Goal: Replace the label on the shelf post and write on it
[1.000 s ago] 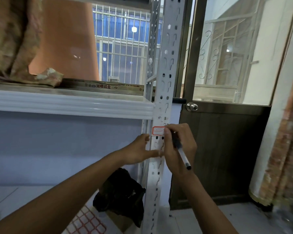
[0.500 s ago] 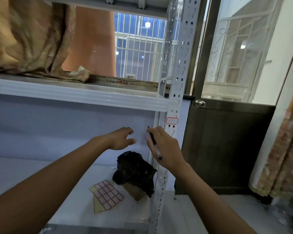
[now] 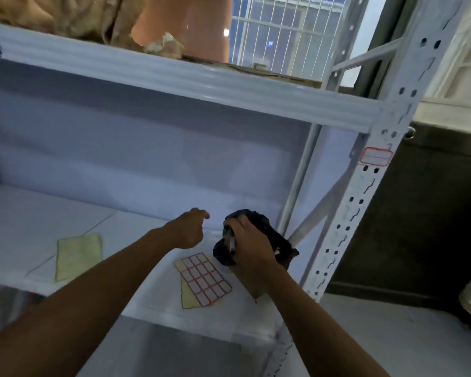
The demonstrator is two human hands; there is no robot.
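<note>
Two forearms reach in from six o'clock over the lower shelf (image 3: pixel 25 221). The left hand (image 3: pixel 189 229) hangs with its fingers loosely curled, holding nothing. At its three o'clock the right hand (image 3: pixel 252 248) grips a pen (image 3: pixel 232 242) against a black bag (image 3: pixel 275 235). A sheet of red-edged labels (image 3: pixel 206 278) lies at that hand's seven o'clock, and a yellow sheet (image 3: pixel 78 255) lies well apart at nine. Farther off, at two o'clock, a red-bordered label (image 3: pixel 375 156) sticks on the shelf post (image 3: pixel 346 227); whether it bears writing is too blurred to tell.

free: shelf board (image 3: pixel 136 227) between yellow sheet (image 3: pixel 78 255) and label sheet (image 3: pixel 206 278) | blocked: black bag (image 3: pixel 275 240) beside shelf post (image 3: pixel 365 191)
</note>
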